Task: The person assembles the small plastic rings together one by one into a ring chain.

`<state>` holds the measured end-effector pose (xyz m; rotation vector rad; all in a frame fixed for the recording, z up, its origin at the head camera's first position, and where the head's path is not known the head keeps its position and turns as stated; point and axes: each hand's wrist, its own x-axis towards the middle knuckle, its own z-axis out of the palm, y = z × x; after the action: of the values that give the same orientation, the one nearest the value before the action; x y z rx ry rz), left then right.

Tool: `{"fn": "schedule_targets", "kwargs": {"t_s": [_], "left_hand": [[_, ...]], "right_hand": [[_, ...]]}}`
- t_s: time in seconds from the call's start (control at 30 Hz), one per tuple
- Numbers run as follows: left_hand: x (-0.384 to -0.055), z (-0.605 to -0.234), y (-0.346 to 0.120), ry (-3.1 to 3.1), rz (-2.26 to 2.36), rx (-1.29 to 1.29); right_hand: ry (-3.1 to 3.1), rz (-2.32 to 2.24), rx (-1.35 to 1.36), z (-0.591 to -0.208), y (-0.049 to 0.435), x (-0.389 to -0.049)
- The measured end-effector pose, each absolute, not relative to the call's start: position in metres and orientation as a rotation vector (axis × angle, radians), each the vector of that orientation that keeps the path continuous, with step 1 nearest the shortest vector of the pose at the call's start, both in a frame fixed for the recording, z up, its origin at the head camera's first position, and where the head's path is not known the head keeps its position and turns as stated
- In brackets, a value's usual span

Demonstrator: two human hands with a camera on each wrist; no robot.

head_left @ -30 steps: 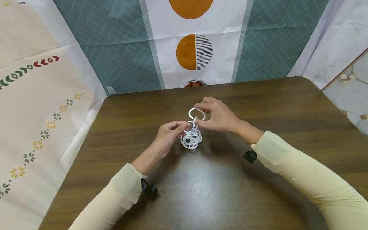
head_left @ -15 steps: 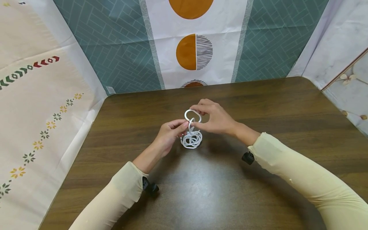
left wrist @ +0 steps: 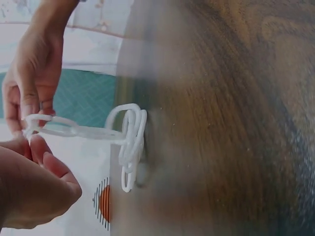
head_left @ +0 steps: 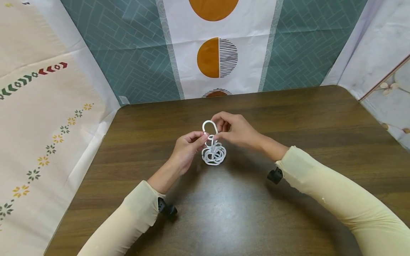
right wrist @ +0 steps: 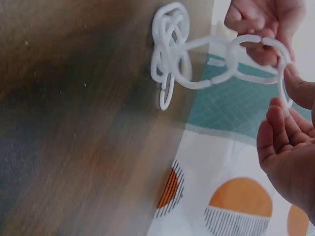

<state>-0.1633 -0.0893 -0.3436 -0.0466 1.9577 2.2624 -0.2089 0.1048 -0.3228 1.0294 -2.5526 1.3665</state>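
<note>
A white plastic ring [head_left: 209, 121] stands on edge above the table, held between both hands. My left hand [head_left: 188, 150] pinches its lower left side with thumb and forefinger. From the right, my right hand [head_left: 239, 130] grips the same ring's other side between thumb and curled fingers. Linked rings hang below it as a short chain [left wrist: 74, 131] in the left wrist view. That chain runs down into a heap of white rings [head_left: 212, 164] on the table. Small gaps show in some linked rings [right wrist: 236, 73] in the right wrist view.
The brown wood-grain table [head_left: 224, 213] spreads around the hands. A patterned cloth [head_left: 221, 32] hangs behind its far edge, and a flowered cloth [head_left: 48, 117] is at the left. Black wrist cameras [head_left: 167, 209] sit at both cuffs.
The top ring has shifted left and turned, and the left fingers now pinch its lower left side. My right hand has moved slightly left with it. The heap has stayed on the table.
</note>
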Motion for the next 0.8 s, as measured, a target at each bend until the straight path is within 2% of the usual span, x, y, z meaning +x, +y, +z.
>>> {"fn": "schedule_targets", "kwargs": {"t_s": [0.33,0.8], "left_hand": [[-0.165,-0.338,-0.098,1.943,2.415,-0.163],[-0.166,-0.337,-0.103,1.915,2.439,-0.213]], "right_hand": [[-2.711,1.361,0.889,-0.331,0.118,-0.229],[-2.9,1.036,1.246,-0.358,0.113,-0.253]]}}
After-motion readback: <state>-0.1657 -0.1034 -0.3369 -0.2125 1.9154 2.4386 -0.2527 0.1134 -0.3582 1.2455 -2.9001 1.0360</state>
